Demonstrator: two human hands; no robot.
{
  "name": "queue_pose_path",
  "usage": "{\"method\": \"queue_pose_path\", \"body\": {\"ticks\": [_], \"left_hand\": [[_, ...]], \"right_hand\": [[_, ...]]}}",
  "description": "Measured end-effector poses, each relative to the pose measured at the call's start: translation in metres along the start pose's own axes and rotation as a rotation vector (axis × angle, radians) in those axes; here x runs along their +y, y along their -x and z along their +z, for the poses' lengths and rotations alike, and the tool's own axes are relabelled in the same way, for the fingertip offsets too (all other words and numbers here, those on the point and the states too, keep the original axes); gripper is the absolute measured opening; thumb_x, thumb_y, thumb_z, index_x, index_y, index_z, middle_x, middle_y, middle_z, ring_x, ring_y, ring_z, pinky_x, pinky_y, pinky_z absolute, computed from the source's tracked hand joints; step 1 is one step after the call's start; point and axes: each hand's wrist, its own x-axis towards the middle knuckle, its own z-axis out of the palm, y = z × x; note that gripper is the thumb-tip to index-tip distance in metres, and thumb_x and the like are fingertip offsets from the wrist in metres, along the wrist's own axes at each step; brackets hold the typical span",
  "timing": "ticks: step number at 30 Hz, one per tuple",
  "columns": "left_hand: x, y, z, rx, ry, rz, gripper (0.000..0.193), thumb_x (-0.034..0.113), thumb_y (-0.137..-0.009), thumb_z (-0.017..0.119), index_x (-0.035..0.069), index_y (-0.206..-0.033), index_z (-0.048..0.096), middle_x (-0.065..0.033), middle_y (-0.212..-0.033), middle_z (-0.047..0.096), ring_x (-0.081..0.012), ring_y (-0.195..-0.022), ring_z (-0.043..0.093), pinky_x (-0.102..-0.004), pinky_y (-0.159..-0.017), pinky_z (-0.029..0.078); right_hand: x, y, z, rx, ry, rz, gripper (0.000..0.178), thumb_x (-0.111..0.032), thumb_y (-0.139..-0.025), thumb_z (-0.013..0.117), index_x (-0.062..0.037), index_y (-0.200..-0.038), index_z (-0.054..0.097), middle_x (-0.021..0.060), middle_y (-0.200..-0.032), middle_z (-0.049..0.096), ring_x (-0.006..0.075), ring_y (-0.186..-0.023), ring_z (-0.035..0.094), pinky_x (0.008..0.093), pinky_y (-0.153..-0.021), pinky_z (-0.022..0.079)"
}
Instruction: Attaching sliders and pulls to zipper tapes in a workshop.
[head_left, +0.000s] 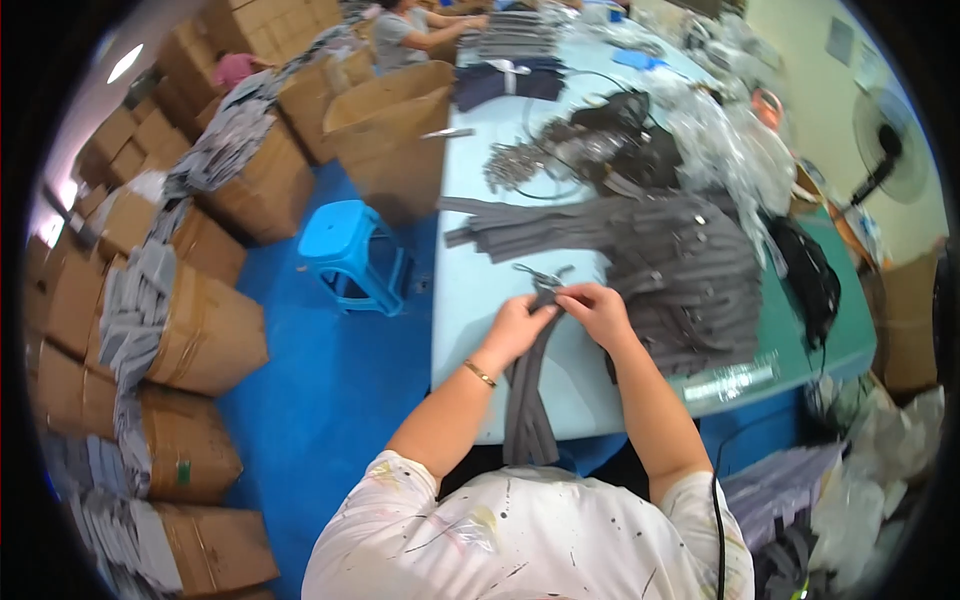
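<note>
My left hand and my right hand meet at the upper end of a dark grey fabric strap, fingers pinched on it. Small silvery metal pieces show just beyond the fingertips. The strap's tails run toward me and hang over the table's near edge. Close by my right hand lies a thick pile of similar grey straps with shiny bits of metal on it. Further up the table is a heap of silvery metal hardware.
Clear plastic bags and a black bag lie on the table's right side. A blue stool stands at left, before cardboard boxes of grey cloth pieces. Another person works at the far end, near a fan.
</note>
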Motion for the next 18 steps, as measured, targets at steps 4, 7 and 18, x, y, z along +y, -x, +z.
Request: {"method": "queue_pose_path", "body": {"ticks": [4,7,18], "left_hand": [[0.003,-0.005,-0.001,-0.072,0.184,-0.106,0.022,0.014,-0.084,0.060,-0.005,-0.096,0.062,-0.0045,-0.084,0.064,-0.0089,-0.073,0.056,-0.0251,-0.065,0.046],[0.002,-0.006,-0.004,-0.100,0.282,-0.172,0.019,0.011,-0.084,0.061,-0.003,-0.096,0.062,-0.0028,-0.084,0.063,-0.0083,-0.073,0.056,-0.0227,-0.064,0.046],[0.005,0.001,0.003,-0.058,0.228,-0.106,0.017,0.008,-0.085,0.060,-0.004,-0.096,0.062,-0.0026,-0.084,0.063,-0.0065,-0.073,0.055,-0.0214,-0.065,0.045]], "right_hand": [[-0.006,-0.003,-0.008,-0.076,0.009,0.098,0.017,-0.009,-0.078,0.068,-0.0002,-0.093,0.067,0.0041,-0.081,0.067,0.0082,-0.074,0.060,0.0223,-0.066,0.048],[-0.002,-0.003,-0.010,-0.099,-0.082,0.126,0.018,-0.010,-0.077,0.069,-0.0005,-0.092,0.067,0.0037,-0.079,0.066,0.0077,-0.071,0.058,0.0221,-0.064,0.047],[-0.002,0.006,-0.002,0.015,0.074,0.052,0.018,-0.014,-0.074,0.071,-0.0025,-0.088,0.068,0.0053,-0.077,0.065,0.0106,-0.069,0.059,0.0243,-0.064,0.047]]}}
